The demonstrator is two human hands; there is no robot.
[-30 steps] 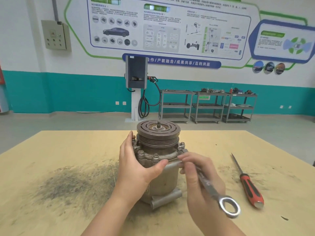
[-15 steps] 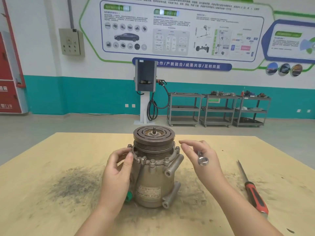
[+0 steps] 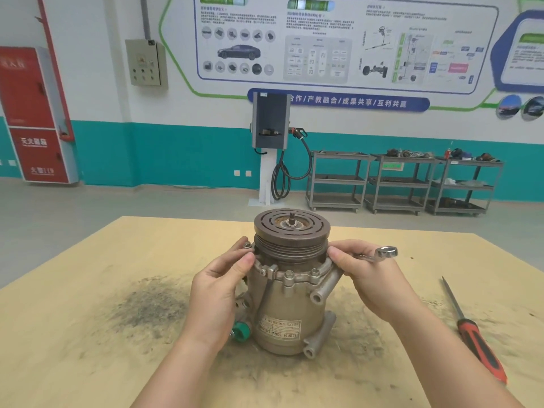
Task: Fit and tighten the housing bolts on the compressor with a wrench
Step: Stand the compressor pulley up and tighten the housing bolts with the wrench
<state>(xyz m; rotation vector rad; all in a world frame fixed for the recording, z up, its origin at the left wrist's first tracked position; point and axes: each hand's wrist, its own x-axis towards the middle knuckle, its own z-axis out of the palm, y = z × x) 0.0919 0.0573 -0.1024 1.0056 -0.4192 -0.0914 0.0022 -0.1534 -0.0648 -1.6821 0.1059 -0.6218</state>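
Right now, head view: the compressor (image 3: 290,293) stands upright at mid-table (image 3: 88,334), pulley end up, housing bolts (image 3: 315,272) showing round its flange. Our hands sit either side of that flange. L hand (image 3: 219,287) has its fingertips curled onto the flange edge by a bolt at the left. R hand (image 3: 365,275) grips a combination wrench (image 3: 375,254), ring end sticking out to the right, fingers pressed against the flange's right side; we can't tell whether the wrench sits on a bolt. A red-handled screwdriver (image 3: 474,337) lies well apart on the right. Dark grime (image 3: 147,310) stains the table left of the compressor.
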